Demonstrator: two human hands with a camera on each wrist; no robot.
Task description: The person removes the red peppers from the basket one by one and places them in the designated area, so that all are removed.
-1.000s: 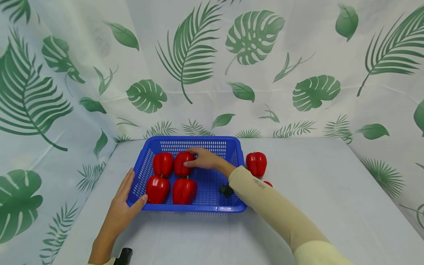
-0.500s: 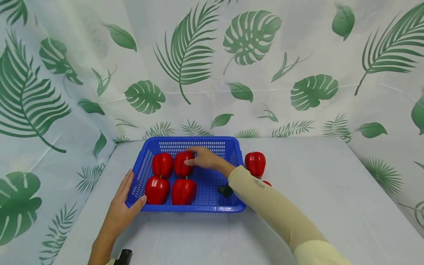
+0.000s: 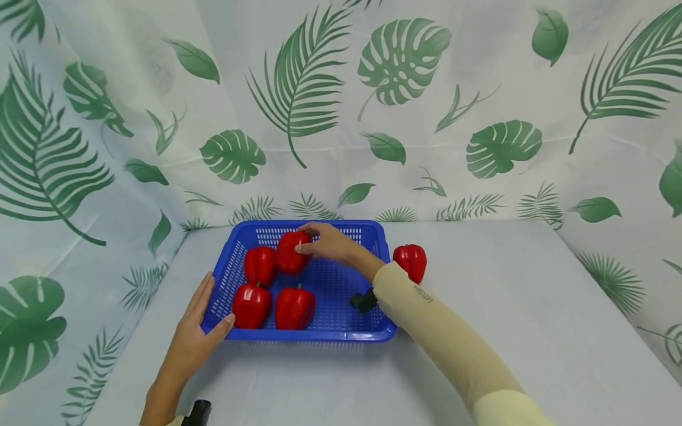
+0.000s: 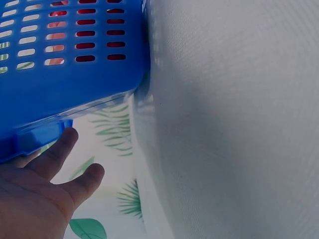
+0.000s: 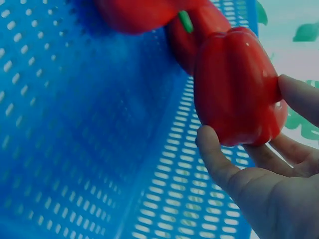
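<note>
In the blue basket point(image 3: 319, 335), my right hand point(image 3: 333, 244) grips a red pepper point(image 3: 289, 255); my left hand point(image 3: 193, 337), fingers extended, rests at the basket's near left corner.

Soft light (wrist views dimmer).

My right hand point(image 3: 327, 244) pinches a glossy, lobed red pepper point(image 3: 290, 254) near the far edge of my blue slotted basket point(image 3: 341, 336); I can't tell whether it touches the bottom. Just left of it sits a second pepper point(image 3: 259, 265). A third point(image 3: 251, 306) lies in the near-left corner and a fourth point(image 3: 295, 309) beside it along the near edge, each with a green stem point(image 3: 299, 287). Beyond the right edge, a fifth pepper point(image 3: 411, 259) shows, partly hidden, on the table point(image 3: 490, 284).
</note>
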